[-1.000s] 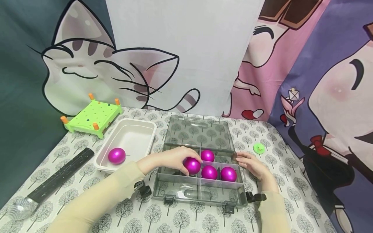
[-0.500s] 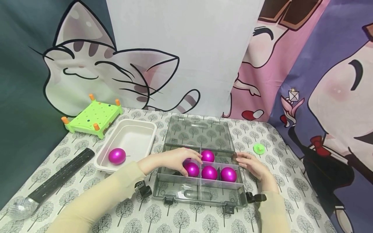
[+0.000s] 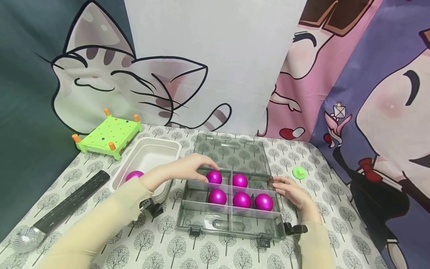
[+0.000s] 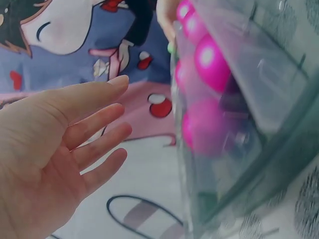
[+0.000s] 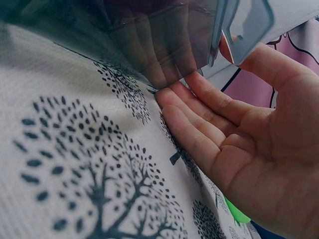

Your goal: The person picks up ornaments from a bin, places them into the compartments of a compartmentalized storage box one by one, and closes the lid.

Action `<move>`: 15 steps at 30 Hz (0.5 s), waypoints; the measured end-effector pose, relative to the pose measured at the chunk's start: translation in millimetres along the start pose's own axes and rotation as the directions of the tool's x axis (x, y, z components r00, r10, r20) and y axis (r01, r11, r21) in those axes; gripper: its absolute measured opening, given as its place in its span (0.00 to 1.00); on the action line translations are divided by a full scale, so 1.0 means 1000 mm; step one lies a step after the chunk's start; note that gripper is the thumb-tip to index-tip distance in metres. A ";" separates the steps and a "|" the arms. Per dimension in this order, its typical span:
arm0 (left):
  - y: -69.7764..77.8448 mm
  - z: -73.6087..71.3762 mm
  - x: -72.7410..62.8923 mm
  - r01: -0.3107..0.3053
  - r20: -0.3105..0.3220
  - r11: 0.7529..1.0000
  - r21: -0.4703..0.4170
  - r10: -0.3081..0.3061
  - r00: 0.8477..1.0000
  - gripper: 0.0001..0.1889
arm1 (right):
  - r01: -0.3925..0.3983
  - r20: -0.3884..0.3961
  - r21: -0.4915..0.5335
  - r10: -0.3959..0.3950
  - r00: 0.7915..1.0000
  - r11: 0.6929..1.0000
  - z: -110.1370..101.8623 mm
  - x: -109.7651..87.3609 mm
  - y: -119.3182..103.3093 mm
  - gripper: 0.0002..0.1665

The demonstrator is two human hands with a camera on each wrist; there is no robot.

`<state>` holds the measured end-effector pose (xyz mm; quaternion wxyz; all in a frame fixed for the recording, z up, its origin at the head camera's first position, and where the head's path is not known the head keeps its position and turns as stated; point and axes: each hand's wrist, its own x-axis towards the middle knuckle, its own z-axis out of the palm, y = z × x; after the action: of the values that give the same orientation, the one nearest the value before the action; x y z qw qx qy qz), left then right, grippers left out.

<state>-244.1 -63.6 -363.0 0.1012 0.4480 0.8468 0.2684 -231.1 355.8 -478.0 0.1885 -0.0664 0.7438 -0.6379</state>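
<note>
A grey transparent divided box (image 3: pixel 205 218) lies with its lid (image 3: pixel 231 149) folded back. Several shiny magenta balls sit in its back and middle rows, among them a back-left ball (image 3: pixel 214 178) and a middle-left ball (image 3: pixel 217 197). My left hand (image 3: pixel 189 167) hovers at the box's back-left corner, thumb and fingers spread apart; the left wrist view shows its palm (image 4: pixel 45 164) bare. At the box's right wall, my right hand (image 3: pixel 290 190) rests its fingertips against the outside, as the right wrist view shows with the straight fingers (image 5: pixel 199 134).
Left of the box stands a white tray (image 3: pixel 179 146) with one magenta ball (image 3: pixel 134 174), partly behind my left forearm. A black microphone-shaped thing (image 3: pixel 72 201) lies farther left. Behind are a green pegged toy stand (image 3: pixel 109 132) and, at right, a small green disc (image 3: pixel 299 172).
My left hand has let go of the middle-left ball and moved back and left. The back-left ball, hidden earlier, now shows. My right hand has stayed at the box's side.
</note>
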 end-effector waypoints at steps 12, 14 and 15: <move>-0.039 -0.034 -0.044 0.082 -0.109 0.994 -0.067 -0.089 0.990 0.25 | 0.007 0.001 0.011 -0.007 1.000 1.000 -0.001 0.000 0.001 0.24; -0.048 -0.039 -0.052 0.115 -0.130 0.991 -0.068 -0.123 0.984 0.24 | 0.007 -0.002 0.013 -0.007 1.000 1.000 -0.001 0.000 0.001 0.23; -0.053 -0.041 -0.057 0.130 -0.141 0.989 -0.069 -0.139 0.980 0.24 | 0.005 -0.001 0.011 -0.005 1.000 1.000 -0.001 0.000 0.001 0.23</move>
<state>-265.3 -148.7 -361.6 0.0702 0.3658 0.8719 0.3178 -231.6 356.6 -478.8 0.1872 -0.0668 0.7401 -0.6424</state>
